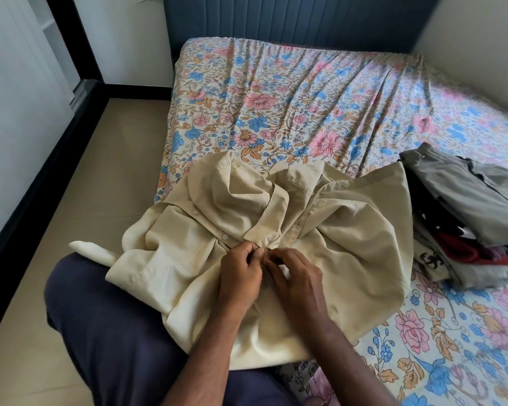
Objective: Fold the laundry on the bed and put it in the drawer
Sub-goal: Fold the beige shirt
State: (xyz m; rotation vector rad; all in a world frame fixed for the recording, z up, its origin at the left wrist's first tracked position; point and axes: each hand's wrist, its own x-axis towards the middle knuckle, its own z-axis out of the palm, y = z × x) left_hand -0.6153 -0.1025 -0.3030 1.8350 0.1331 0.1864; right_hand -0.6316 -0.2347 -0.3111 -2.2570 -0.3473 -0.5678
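Note:
A cream button-up shirt [349, 230] lies crumpled on the near edge of the bed [291, 98], partly over my dark-trousered lap. My left hand [239, 273] and my right hand [295, 276] meet at the shirt's front placket just below the collar. Both pinch the fabric there with curled fingertips, at a button. Two white buttons show on the placket to the left of my hands. A pile of laundry [467, 224], grey, dark and red pieces with an olive garment on top, sits on the bed to the right.
The bed has a floral sheet and a dark blue padded headboard [291, 19]. Beige floor [85, 177] runs along the left side, bounded by a black frame and a white wall. No drawer is in view.

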